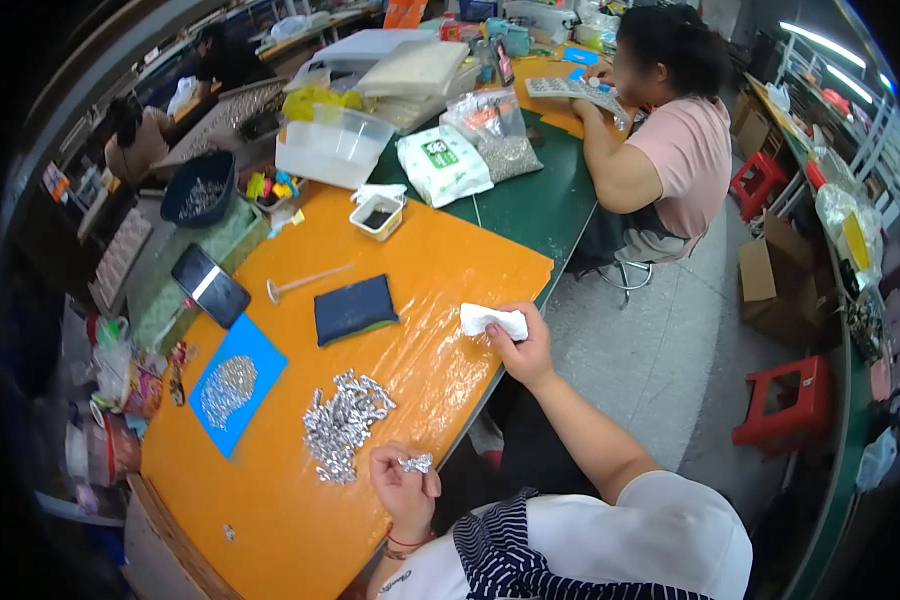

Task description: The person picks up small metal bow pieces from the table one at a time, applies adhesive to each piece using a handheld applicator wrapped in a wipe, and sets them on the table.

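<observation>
My left hand (402,495) is curled palm-up at the table's near edge, with a few small shiny silver metal pieces (416,463) in its fingers. Just beyond it lies a loose pile of similar silver pieces (345,425) on the orange tabletop (450,255). My right hand (528,350) grips a folded white tissue (493,320) over the right edge of the table, thumb on top. Between the pile and the far side rests a dark blue pad (355,310). Smaller silver bits (228,385) are heaped on a bright blue sheet (268,345) to the left.
A phone (212,283), a thin pale stick with a round end (305,285) and a small white tub (377,217) are farther back. A co-worker in a pink shirt (685,150) sits at the adjoining green table (560,170). Red stools (785,405) stand right.
</observation>
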{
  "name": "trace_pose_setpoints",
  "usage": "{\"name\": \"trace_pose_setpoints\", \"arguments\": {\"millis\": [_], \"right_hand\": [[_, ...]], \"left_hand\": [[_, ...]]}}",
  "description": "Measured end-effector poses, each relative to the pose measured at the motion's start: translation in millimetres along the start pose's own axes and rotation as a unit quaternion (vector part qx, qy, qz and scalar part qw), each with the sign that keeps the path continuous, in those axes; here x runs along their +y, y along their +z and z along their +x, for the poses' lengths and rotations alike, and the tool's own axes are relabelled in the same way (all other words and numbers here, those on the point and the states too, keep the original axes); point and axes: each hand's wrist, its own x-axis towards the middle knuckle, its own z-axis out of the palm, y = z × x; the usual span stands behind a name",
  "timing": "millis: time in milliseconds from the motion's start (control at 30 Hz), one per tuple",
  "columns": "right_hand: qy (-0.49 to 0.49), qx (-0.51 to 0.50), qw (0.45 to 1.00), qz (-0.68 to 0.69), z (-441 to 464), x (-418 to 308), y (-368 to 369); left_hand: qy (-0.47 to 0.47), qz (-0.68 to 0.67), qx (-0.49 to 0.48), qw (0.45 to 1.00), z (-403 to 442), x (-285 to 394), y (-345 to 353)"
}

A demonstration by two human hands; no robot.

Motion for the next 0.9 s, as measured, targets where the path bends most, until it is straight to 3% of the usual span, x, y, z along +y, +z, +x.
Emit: {"name": "trace_pose_setpoints", "arguments": {"millis": [200,267,367,533,567,700,767,900], "right_hand": [[0.056,-0.001,0.992,0.115,6,-4,-6],[0.17,0.021,0.944,0.282,10,-10,-11],[0.156,0.056,0.927,0.336,9,-22,-25],[0.17,0.02,0.905,0.389,0,-48,-57],[0.173,0.015,0.907,0.383,-2,-53,-60],[0.12,-0.055,0.916,0.378,-4,-93,-60],[0.055,-0.073,0.953,0.29,-9,-114,-55],[-0.07,-0.111,0.968,0.214,-21,-128,-61]], "left_hand": [[0.002,0.032,-0.012,0.999,1,-1,-2],[0.008,0.033,-0.009,0.999,5,-1,1],[-0.013,0.048,0.018,0.999,2,-2,3],[-0.06,0.05,0.113,0.991,11,4,18],[-0.05,0.06,0.079,0.994,14,4,23],[-0.013,0.037,-0.003,0.999,27,4,59],[0.033,0.032,-0.081,0.996,27,-2,66],[0.064,0.032,-0.09,0.993,23,-13,67]]}}
